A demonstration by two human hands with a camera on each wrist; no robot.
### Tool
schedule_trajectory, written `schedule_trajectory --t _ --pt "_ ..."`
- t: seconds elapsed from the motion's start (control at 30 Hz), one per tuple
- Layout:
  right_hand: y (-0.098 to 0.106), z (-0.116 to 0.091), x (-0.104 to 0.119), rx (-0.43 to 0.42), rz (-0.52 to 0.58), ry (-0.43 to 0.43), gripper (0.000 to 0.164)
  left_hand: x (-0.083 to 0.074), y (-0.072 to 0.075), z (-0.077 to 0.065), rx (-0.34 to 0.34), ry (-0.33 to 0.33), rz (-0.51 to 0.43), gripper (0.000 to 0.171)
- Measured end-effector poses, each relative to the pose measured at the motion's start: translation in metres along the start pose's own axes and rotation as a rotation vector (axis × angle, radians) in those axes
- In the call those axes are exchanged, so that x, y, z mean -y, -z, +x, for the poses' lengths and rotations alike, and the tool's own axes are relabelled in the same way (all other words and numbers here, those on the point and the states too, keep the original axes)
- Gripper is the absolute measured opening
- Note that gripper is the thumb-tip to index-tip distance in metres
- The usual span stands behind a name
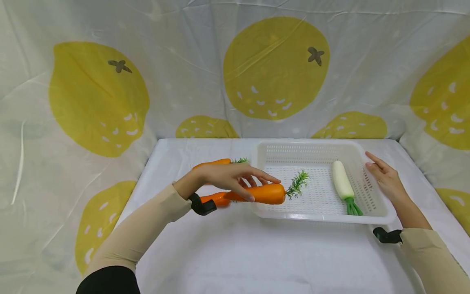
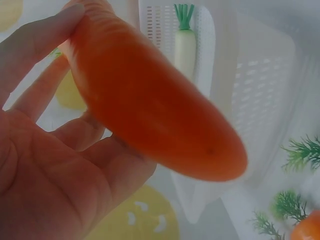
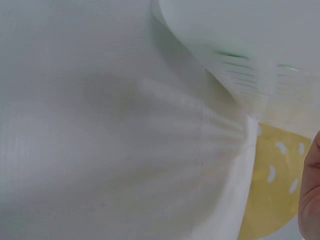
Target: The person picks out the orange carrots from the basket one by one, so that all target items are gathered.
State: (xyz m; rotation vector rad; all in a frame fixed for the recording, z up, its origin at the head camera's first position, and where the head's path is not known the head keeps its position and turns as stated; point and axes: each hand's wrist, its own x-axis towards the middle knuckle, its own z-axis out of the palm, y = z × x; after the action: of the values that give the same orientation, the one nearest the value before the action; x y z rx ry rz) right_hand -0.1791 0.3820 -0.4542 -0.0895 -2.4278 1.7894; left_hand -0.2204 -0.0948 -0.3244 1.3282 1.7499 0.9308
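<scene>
My left hand (image 1: 235, 179) holds an orange carrot (image 1: 269, 194) with a green leafy top, its thick end above the left rim of a white plastic basket (image 1: 312, 218). In the left wrist view, the thumb and fingers are around the carrot (image 2: 145, 100). Inside the basket, toward the right, lies a white radish (image 1: 343, 179) with green stems. My right hand (image 1: 387, 181) is at the basket's right side, index finger extended along the rim. Only a sliver of that hand (image 3: 310, 195) shows in the right wrist view, beside the basket (image 3: 240, 30).
Behind the left hand lies another carrot (image 1: 216, 162) on the white tablecloth (image 1: 257, 257). One more carrot (image 1: 216, 199) is partly hidden by the left hand and the held carrot. A lemon-print cloth (image 1: 183, 61) hangs behind and around the table.
</scene>
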Motion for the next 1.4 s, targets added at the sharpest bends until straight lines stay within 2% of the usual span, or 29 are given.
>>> schedule_trajectory --t 0.33,0.6,0.83,1.07,1.23,1.4 --pt "0.000 0.000 -0.001 -0.011 -0.038 -0.020 0.052 0.013 -0.009 -0.040 -0.050 0.014 0.025 0.064" --pt "-0.001 -0.002 0.000 0.010 -0.022 -0.058 0.054 0.021 -0.023 -0.070 -0.111 0.110 0.009 0.063" --pt "-0.001 -0.002 0.001 0.016 -0.033 -0.061 0.055 0.029 -0.036 -0.094 -0.132 0.200 -0.026 0.063" --pt "-0.001 0.000 0.001 0.018 -0.032 -0.081 0.056 0.047 -0.047 -0.114 -0.116 0.191 -0.066 0.061" --pt "-0.001 0.000 0.001 0.010 -0.034 -0.080 0.056 0.059 -0.055 -0.125 -0.119 0.236 -0.120 0.058" --pt "-0.001 0.000 0.000 0.013 -0.021 -0.080 0.056 0.075 -0.061 -0.129 -0.125 0.262 -0.143 0.059"
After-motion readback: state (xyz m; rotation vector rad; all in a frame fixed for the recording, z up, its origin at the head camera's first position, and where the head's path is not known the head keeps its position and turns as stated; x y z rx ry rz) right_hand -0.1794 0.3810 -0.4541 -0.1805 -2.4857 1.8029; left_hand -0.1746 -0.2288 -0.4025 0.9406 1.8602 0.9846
